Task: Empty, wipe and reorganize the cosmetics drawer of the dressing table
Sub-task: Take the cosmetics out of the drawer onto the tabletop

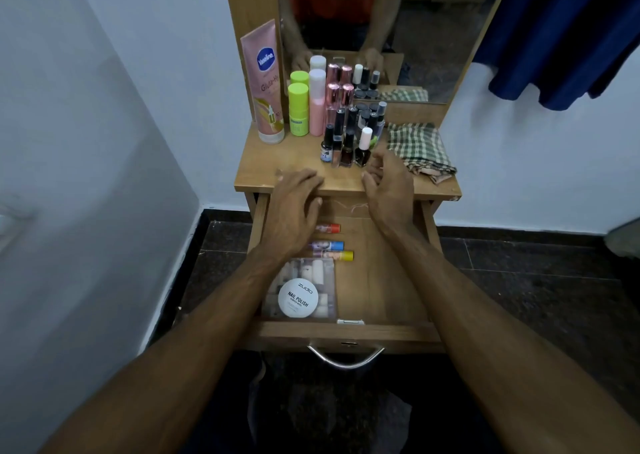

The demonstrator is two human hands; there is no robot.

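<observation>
The drawer [346, 332] of the dressing table [263, 173] stands pulled out toward the person, its metal handle [346, 358] at the near edge. Both hands reach over it to the front edge of the tabletop. The left hand [294, 208] lies palm down with its fingers spread and fairly straight, their tips resting on the table's front lip; it holds nothing. The right hand [389, 187] hovers beside it, fingers loosely curled and apart, also holding nothing, its fingertips just short of the cluster of nail polish bottles [349, 142] standing on the tabletop.

Inside the drawer, below and behind the left wrist, three lip balm sticks [330, 246] lie on their sides, one with an orange cap, one blue, one yellow. Nearer the drawer front sits a clear plastic box [325, 280] with a round white nail polish remover tub [298, 298] on top of it. The right half of the drawer floor shows bare wood.

On the tabletop, a pink lotion tube [265, 83] leans against the mirror frame, with a green bottle [298, 109] and a pink bottle [317, 102] beside it. A folded checked cloth [417, 149] lies at the right, just beside the right hand. A blue garment [561, 31] hangs at the upper right.
</observation>
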